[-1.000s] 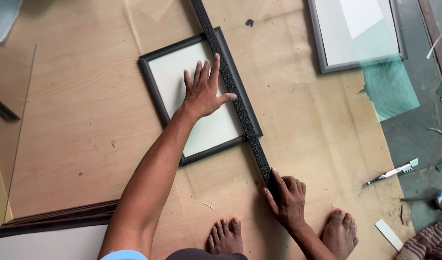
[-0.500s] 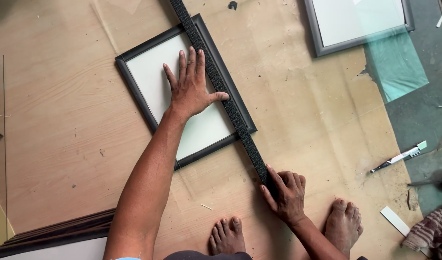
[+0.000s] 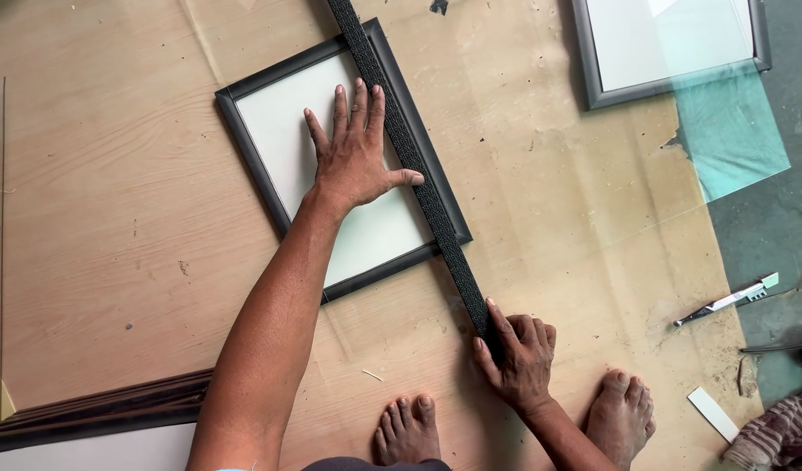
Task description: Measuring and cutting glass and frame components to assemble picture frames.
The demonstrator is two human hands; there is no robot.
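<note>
A picture frame (image 3: 274,187) lies flat on the wooden board (image 3: 104,201) in the upper centre of the frame. A long strip (image 3: 418,174) runs diagonally from the top edge down to the lower centre, lying over the frame's right side. The left hand (image 3: 356,161) rests flat on the frame's panel, just left of the strip. The right hand (image 3: 516,359) sits on the strip's lower end. A second frame (image 3: 671,83) lies at upper right, a cutter tool (image 3: 726,301) at right, stacked frames (image 3: 95,414) at lower left.

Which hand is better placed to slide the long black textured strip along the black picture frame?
Right hand: it grips the long black textured strip. Left hand lies flat on the black picture frame.
</note>
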